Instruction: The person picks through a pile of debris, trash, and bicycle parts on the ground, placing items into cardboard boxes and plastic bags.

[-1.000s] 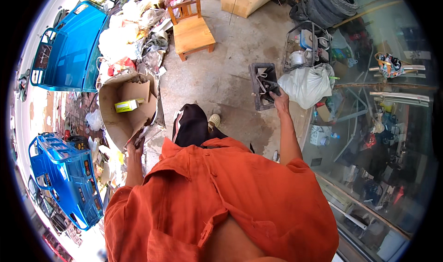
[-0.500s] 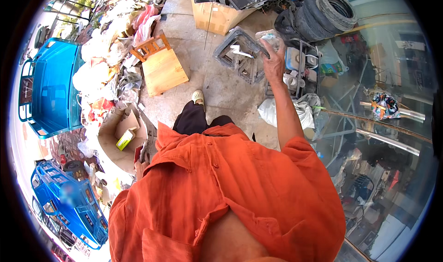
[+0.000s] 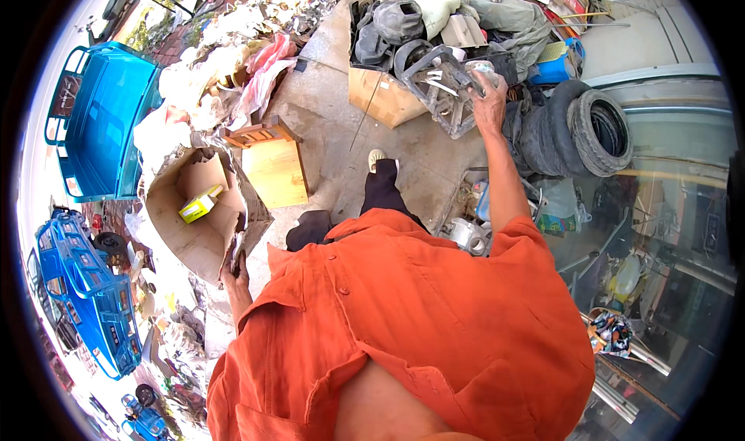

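Observation:
My right hand [image 3: 489, 107] is stretched far forward, its fingers closed on a dusty grey plastic frame [image 3: 454, 113] with large openings. A small clear plastic piece [image 3: 484, 71] shows at the fingertips. The frame overlaps the near right side of a big cardboard box [image 3: 380, 95] full of dark plastic parts; whether they touch I cannot tell. At my left side, my left hand [image 3: 235, 276] is closed on the torn rim of an open, tilted cardboard carton [image 3: 174, 231]. A yellow-green small box [image 3: 202, 205] and loose cardboard lie inside it.
A wooden chair [image 3: 275, 173] stands ahead, left of my legs. Stacked black tyres [image 3: 570, 130] are at the right, with white metal parts [image 3: 468, 236] nearer me. Glass panes [image 3: 660, 231] line the right side. Heaped plastic bags [image 3: 209, 76] and blue cargo vehicles [image 3: 116, 123] are left.
I have stepped forward past the chair. The grey frame has come with my right hand up to the big box. The carton has moved forward with my left hand, which now shows more clearly.

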`<move>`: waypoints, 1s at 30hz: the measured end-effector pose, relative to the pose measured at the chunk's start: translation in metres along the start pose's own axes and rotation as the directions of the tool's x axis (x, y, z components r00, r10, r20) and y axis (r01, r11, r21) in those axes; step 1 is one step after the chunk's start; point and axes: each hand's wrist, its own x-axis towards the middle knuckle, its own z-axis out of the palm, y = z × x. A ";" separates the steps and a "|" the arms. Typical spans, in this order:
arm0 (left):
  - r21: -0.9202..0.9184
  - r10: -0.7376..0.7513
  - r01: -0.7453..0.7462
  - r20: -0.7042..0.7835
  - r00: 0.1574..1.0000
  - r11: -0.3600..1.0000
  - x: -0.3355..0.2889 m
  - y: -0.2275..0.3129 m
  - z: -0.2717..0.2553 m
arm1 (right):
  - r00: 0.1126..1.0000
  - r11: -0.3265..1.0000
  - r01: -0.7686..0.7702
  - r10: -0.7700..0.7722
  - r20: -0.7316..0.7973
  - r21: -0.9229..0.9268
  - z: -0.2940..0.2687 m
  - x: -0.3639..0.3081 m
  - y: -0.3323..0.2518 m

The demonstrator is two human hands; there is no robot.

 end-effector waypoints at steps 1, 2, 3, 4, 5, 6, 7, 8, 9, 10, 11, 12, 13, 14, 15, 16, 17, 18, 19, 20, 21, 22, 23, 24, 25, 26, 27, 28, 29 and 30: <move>-0.084 -0.003 -0.002 -0.062 0.998 0.996 -0.011 -0.005 0.006 | 1.000 1.000 -0.015 0.015 -0.015 0.010 0.008 0.026 0.012; -0.140 -0.007 -0.011 -0.130 0.991 0.990 -0.022 -0.016 0.015 | 1.000 1.000 0.001 -0.001 -0.022 -0.005 0.011 0.054 0.023; -0.194 -0.022 -0.017 -0.196 0.980 0.981 -0.034 -0.025 0.023 | 0.999 1.000 0.018 -0.019 -0.030 -0.022 0.013 0.080 0.032; -0.236 -0.022 -0.040 -0.256 0.966 0.971 -0.047 -0.032 0.030 | 1.000 0.999 0.003 -0.004 -0.003 -0.046 0.013 0.107 0.037; -0.273 -0.029 -0.061 -0.313 0.949 0.960 -0.063 -0.042 0.035 | 1.000 0.997 -0.006 0.009 0.029 -0.075 0.013 0.131 0.043; -0.302 -0.034 -0.082 -0.359 0.933 0.950 -0.074 -0.054 0.040 | 1.000 0.994 0.011 -0.009 0.019 -0.105 0.019 0.157 0.057; -0.327 -0.038 -0.109 -0.412 0.911 0.939 -0.091 -0.060 0.043 | 1.000 0.989 0.022 -0.019 0.018 -0.148 0.026 0.172 0.063; -0.359 -0.060 -0.117 -0.445 0.894 0.926 -0.099 -0.074 0.050 | 0.998 0.987 0.053 -0.049 0.029 -0.153 0.027 0.195 0.079; -0.381 -0.076 -0.126 -0.473 0.878 0.916 -0.109 -0.087 0.056 | 0.996 0.984 0.086 -0.080 0.041 -0.157 0.027 0.219 0.094; -0.406 -0.085 -0.149 -0.506 0.858 0.902 -0.121 -0.096 0.059 | 0.992 0.981 0.111 -0.099 0.080 -0.159 0.036 0.238 0.103; -0.424 -0.089 -0.179 -0.540 0.837 0.888 -0.135 -0.106 0.060 | 0.985 0.978 0.141 -0.123 0.120 -0.157 0.047 0.256 0.109; -0.443 -0.103 -0.197 -0.565 0.819 0.874 -0.145 -0.117 0.061 | 0.979 0.970 0.156 -0.127 0.159 -0.185 0.058 0.273 0.120; -0.466 -0.117 -0.223 -0.594 0.796 0.856 -0.158 -0.126 0.061 | 0.970 0.965 0.199 -0.169 0.174 -0.173 0.069 0.285 0.127; -0.487 -0.121 -0.256 -0.617 0.777 0.835 -0.167 -0.134 0.061 | 0.965 0.964 0.218 -0.190 0.181 -0.151 0.081 0.296 0.132; -0.520 -0.145 -0.277 -0.632 0.761 0.808 -0.176 -0.145 0.061 | 0.959 0.962 0.224 -0.190 0.210 -0.157 0.085 0.302 0.141; -0.553 -0.164 -0.312 -0.648 0.744 0.773 -0.184 -0.153 0.060 | 0.952 0.971 0.206 -0.171 0.254 -0.119 0.101 0.306 0.150; -0.587 -0.182 -0.339 -0.653 0.736 0.736 -0.187 -0.159 0.063 | 0.940 0.979 0.204 -0.202 0.276 0.021 0.123 0.310 0.177; -0.616 -0.199 -0.381 -0.667 0.718 0.689 -0.196 -0.164 0.062 | 0.919 0.975 0.222 -0.221 0.326 0.035 0.128 0.298 0.157; -0.650 -0.223 -0.416 -0.671 0.707 0.636 -0.200 -0.169 0.060 | 0.892 0.991 0.090 -0.125 0.434 0.101 0.147 0.291 0.161; -0.660 -0.239 -0.447 -0.685 0.688 0.604 -0.202 -0.175 0.058 | 0.876 0.977 0.029 -0.127 0.466 0.211 0.156 0.275 0.152; -0.669 -0.260 -0.467 -0.693 0.672 0.578 -0.200 -0.178 0.055 | 0.843 0.986 -0.020 -0.074 0.533 0.168 0.166 0.261 0.151; -0.632 -0.281 -0.489 -0.740 0.611 0.601 -0.207 -0.191 0.037 | 0.792 0.975 -0.077 -0.067 0.606 0.208 0.169 0.236 0.123; -0.587 -0.228 -0.509 -0.766 0.602 0.629 -0.212 -0.206 0.030 | 0.735 0.901 -0.341 0.078 0.674 0.268 0.181 0.215 0.117; -0.594 -0.236 -0.549 -0.775 0.586 0.588 -0.224 -0.222 0.019 | 0.644 0.911 -0.364 0.096 0.759 0.194 0.166 0.194 0.078; -0.607 -0.241 -0.567 -0.771 0.589 0.557 -0.226 -0.229 0.015 | 0.645 0.896 -0.368 0.054 0.762 0.249 0.185 0.183 0.094; -0.609 -0.245 -0.602 -0.778 0.578 0.516 -0.229 -0.238 0.015 | 0.612 0.953 -0.271 0.060 0.789 0.138 0.186 0.171 0.082; -0.610 -0.260 -0.613 -0.782 0.566 0.502 -0.231 -0.245 0.016 | 0.589 0.901 -0.354 0.007 0.808 0.250 0.189 0.155 0.075; -0.613 -0.273 -0.619 -0.783 0.558 0.491 -0.229 -0.249 0.020 | 0.527 0.885 -0.401 0.013 0.850 0.235 0.205 0.145 0.082; -0.618 -0.276 -0.640 -0.782 0.558 0.457 -0.228 -0.252 0.023 | 0.460 0.868 -0.450 0.026 0.887 0.208 0.219 0.136 0.088; -0.590 -0.319 -0.660 -0.807 0.496 0.465 -0.231 -0.253 0.026 | 0.413 0.884 -0.439 0.039 0.910 0.162 0.223 0.127 0.083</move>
